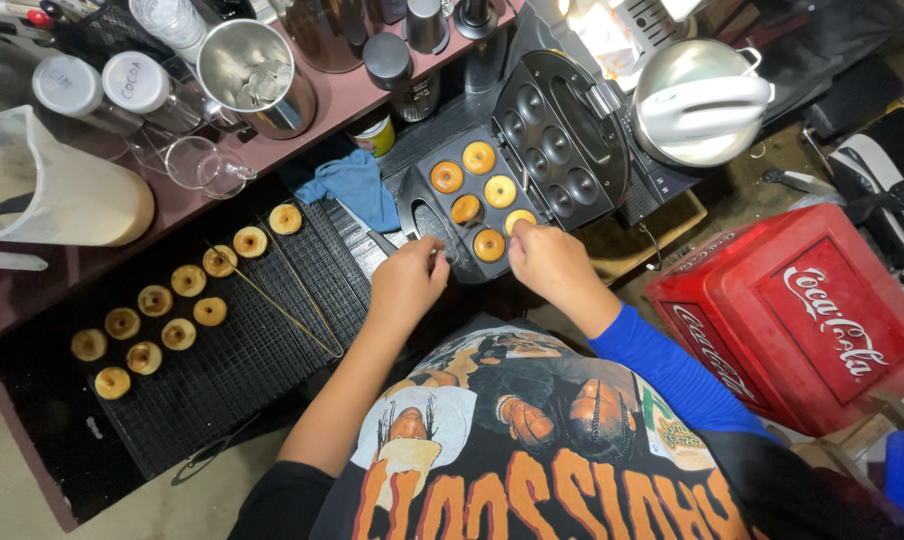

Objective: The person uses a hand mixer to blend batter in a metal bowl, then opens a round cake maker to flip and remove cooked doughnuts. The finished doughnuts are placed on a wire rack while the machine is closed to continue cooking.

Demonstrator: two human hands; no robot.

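Fingers of the left hand [409, 275] and right hand [544, 255] pinch thin sticks over the doughnut maker [472, 205]; ten doughnuts [157, 300] cool on the rack [272, 330], six remain inside.

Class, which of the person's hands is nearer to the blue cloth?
Left. The left hand is just below and right of the blue cloth; the right hand is farther right, at the doughnut maker.

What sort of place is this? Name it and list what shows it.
Probably a small snack stall or a home kitchen where mini donuts are made. An open donut maker holds browned rings, more donuts cool on a black rack, and metal jugs line a counter.
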